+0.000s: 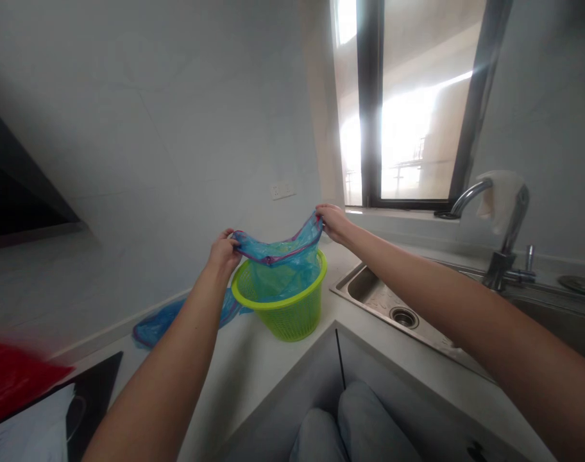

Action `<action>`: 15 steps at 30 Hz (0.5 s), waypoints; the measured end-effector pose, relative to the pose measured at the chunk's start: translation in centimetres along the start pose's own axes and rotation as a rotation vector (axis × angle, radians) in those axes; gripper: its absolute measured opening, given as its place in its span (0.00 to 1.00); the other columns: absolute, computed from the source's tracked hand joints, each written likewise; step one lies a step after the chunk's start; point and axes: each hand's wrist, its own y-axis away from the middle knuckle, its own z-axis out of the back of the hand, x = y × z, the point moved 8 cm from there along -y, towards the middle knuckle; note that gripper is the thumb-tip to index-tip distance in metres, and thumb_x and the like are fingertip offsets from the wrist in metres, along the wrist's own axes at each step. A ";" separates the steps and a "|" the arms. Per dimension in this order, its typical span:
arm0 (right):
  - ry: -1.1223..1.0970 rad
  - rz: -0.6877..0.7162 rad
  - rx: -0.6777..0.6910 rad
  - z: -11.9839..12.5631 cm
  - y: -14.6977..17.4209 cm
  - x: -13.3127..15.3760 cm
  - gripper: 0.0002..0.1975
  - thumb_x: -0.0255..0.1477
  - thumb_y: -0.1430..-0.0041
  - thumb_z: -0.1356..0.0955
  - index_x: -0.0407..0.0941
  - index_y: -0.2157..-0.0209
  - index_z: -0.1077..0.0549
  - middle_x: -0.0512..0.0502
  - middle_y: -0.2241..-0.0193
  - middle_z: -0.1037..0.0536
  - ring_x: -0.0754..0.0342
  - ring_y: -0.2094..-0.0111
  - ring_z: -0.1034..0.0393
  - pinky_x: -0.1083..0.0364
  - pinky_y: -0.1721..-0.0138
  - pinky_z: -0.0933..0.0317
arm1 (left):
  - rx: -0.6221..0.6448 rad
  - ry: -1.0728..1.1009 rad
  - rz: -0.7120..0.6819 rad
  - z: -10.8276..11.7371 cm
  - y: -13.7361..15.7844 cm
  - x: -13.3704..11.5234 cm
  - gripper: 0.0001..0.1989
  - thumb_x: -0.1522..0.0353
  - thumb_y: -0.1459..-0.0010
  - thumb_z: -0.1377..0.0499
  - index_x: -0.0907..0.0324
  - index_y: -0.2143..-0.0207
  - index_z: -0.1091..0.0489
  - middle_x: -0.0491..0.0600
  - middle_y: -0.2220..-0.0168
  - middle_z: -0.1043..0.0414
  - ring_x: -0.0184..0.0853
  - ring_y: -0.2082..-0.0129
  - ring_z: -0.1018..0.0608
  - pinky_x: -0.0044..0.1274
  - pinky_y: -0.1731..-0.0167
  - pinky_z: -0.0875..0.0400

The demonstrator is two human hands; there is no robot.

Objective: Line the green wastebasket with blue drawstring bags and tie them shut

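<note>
A thin blue see-through plastic bag (285,276) with a pinkish-red drawstring edge hangs down into a lime-green plastic basket (292,319). My left hand (224,251) pinches the bag's rim on the left, just above the basket's edge. On the right, my right hand (331,221) grips the opposite side of the rim, a little higher. The bag's mouth is stretched between both hands and sags in the middle. The basket stands upright on the white counter (229,369) in the corner.
More blue plastic (160,323) lies behind my left forearm. A steel sink (386,292) with a faucet (507,256) and a draped cloth (501,196) is on the right. At left are a black cooktop (97,385), papers (37,430) and something red (18,378).
</note>
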 end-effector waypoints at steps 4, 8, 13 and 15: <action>-0.022 0.030 -0.056 -0.1 -1.2 0.2 0.07 0.18 0.54 0.36 0.43 0.72 0.35 0.57 0.80 0.37 0.62 0.78 0.42 0.61 0.76 0.47 | -0.005 0.097 -0.053 0.4 -0.3 -0.6 0.24 0.88 0.66 0.52 0.58 0.67 0.40 0.41 0.76 0.35 0.24 0.79 0.30 0.12 0.76 0.37; 0.012 -0.011 -0.063 0.2 -1.2 0.2 0.08 0.16 0.50 0.36 0.43 0.71 0.33 0.56 0.79 0.36 0.62 0.77 0.40 0.62 0.75 0.43 | -0.016 0.095 -0.045 1.5 -0.6 -1.1 0.24 0.88 0.67 0.52 0.58 0.67 0.39 0.41 0.75 0.34 0.25 0.79 0.29 0.13 0.76 0.36; 0.110 -0.195 -0.015 1.6 0.9 -0.4 0.10 0.11 0.49 0.35 0.41 0.72 0.32 0.51 0.81 0.31 0.59 0.77 0.34 0.61 0.75 0.36 | -0.074 -0.029 -0.005 3.8 0.0 -1.8 0.14 0.84 0.63 0.49 0.60 0.73 0.37 0.41 0.81 0.39 0.27 0.84 0.36 0.16 0.85 0.43; 0.127 -0.269 0.011 2.4 1.9 -0.5 0.10 0.11 0.47 0.34 0.40 0.72 0.31 0.48 0.79 0.28 0.59 0.76 0.32 0.61 0.74 0.33 | -0.080 -0.084 -0.003 4.5 0.8 -2.2 0.10 0.82 0.60 0.45 0.61 0.74 0.34 0.42 0.81 0.38 0.27 0.85 0.36 0.17 0.86 0.43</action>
